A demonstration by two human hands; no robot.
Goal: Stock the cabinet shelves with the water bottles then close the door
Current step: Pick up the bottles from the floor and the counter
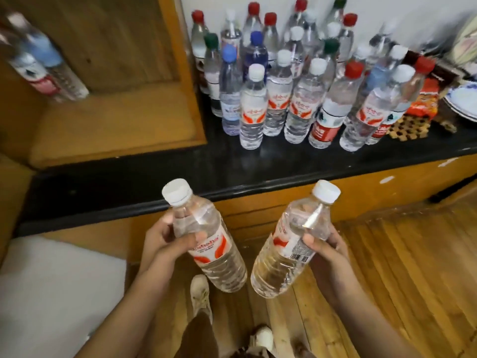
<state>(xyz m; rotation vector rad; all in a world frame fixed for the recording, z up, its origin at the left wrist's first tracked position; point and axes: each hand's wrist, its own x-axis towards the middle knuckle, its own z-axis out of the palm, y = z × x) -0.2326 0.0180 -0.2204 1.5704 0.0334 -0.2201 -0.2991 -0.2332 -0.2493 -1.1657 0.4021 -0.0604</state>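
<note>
My left hand (165, 239) grips a white-capped water bottle (206, 244) with a red and white label, held tilted in front of the counter. My right hand (325, 246) grips a second white-capped bottle (289, 249), tilted the other way. Several more water bottles (291, 73) with red, white, blue and green caps stand crowded on the black countertop (180, 171) against the wall. At upper left the wooden cabinet (111, 120) stands open, with a few bottles (44, 63) at the left end of its shelf, blurred.
A woven mat (410, 125), an orange packet (426, 102) and stacked plates (462, 102) sit at the counter's right end. The floor below is wooden planks (387, 267). My feet in white shoes (201, 295) show under the bottles. A white surface (56, 293) lies at lower left.
</note>
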